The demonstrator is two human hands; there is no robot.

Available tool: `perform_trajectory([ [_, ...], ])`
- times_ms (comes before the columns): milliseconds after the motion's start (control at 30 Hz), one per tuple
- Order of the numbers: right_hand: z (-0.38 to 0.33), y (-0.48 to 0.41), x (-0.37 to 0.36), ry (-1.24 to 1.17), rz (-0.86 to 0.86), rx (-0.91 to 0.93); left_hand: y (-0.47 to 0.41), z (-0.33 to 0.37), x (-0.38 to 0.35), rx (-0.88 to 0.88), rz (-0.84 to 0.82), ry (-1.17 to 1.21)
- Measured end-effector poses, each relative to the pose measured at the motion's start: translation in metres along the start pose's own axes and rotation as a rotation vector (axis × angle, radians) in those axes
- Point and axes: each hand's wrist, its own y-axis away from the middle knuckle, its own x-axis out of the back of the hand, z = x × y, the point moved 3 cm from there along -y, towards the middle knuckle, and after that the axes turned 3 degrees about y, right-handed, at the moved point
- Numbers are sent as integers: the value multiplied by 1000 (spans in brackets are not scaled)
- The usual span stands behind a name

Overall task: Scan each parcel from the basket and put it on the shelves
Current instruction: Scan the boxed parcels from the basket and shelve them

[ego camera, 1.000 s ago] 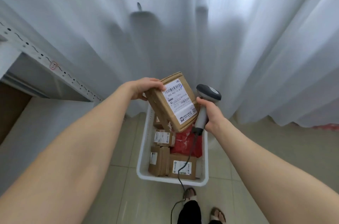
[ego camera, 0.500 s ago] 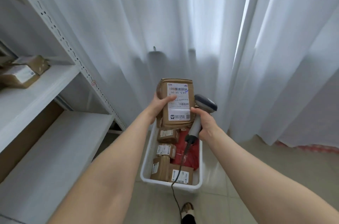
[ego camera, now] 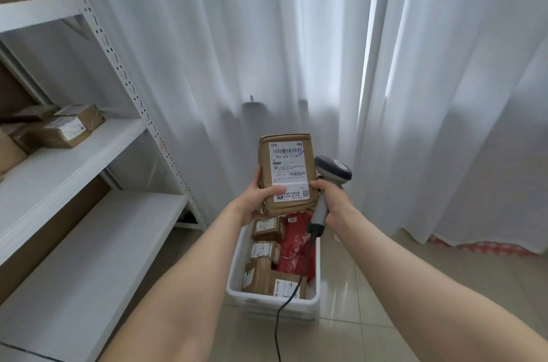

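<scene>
Shelves stand at the person's left, w/ a few brown boxes on the middle board & bare room beside them. The white basket sits on the floor straight ahead, w/ several parcels & a red bag inside.

The parcel in hand is up over the basket's far end, upright, label toward the camera. Left hand: grip clamped on the parcel's lower left corner, thumb across the front just beside the label's lower edge. Right hand: grip wrapped round the scanner handle, a finger touching the parcel's right edge. The scanner head sits just beside the parcel, not plainly aimed at the label. The cable hangs down across the basket to the floor.

Step looks like scan-then-shelve. To do it well:
- Draw the scanner back & turn it so its window faces the top barcode.
- Hold the parcel flat, thumb off the printed codes. Whether a read has registered can't be told.
- Then carry it left one-handed to the middle board, label outward, so the cable doesn't snag the basket rim.
</scene>
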Motion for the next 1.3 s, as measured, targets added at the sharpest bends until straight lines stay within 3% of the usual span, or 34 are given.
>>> perform_trajectory([
  [267, 13, 15, -20, 24, 23, 29, 4, -13, 22, 1, 23, 113],
  [700, 14, 19, -43, 98, 53, 76, -4, -12, 58, -15, 122, 77],
  [967, 4, 28, -72, 193, -121, 123, -10, -7, 78, -7, 198, 134],
  [1300, 5, 34, -86, 341, -225, 43, -11, -7, 99, -17, 364, 217],
])
